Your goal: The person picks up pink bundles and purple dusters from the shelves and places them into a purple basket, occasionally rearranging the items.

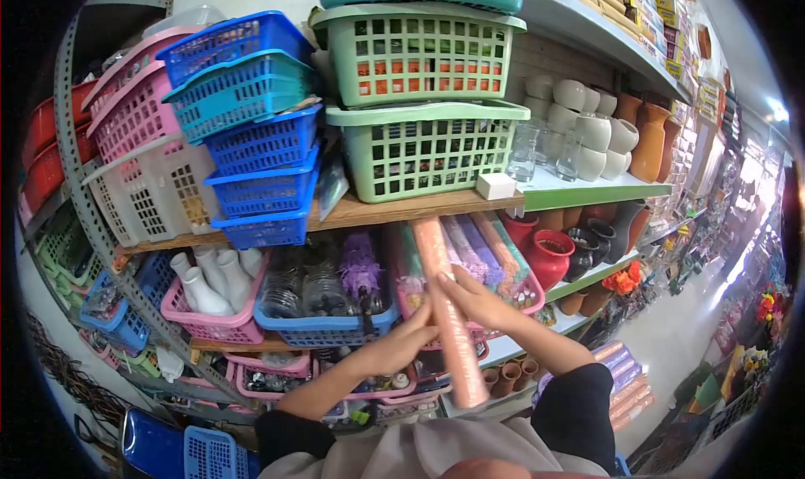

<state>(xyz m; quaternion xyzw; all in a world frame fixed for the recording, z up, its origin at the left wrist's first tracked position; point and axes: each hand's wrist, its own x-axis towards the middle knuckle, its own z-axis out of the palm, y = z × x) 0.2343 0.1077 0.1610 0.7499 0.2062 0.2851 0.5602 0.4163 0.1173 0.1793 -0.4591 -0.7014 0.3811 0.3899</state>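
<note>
A long peach-coloured roll [454,341], shiny as if wrapped in plastic, is tilted in front of me. Its far end reaches over a pink basket [530,301] on the shelf, while the near end points down towards me. My right hand [474,299] grips the roll from the right side around its middle. Slightly lower, my left hand [408,338] is closed against the left side of it, with some fingers hidden behind. Inside the pink basket lie more rolls, including purple rolls [478,248] and another peach roll [501,248].
Stacked green baskets [428,114] and blue baskets [267,148] stand on the wooden shelf [369,215] above. Left of the rolls, a blue basket [327,332] and white vases [210,286] fill the lower shelf. Red vases [552,257] stand right. More bundled rolls [625,387] are low at right.
</note>
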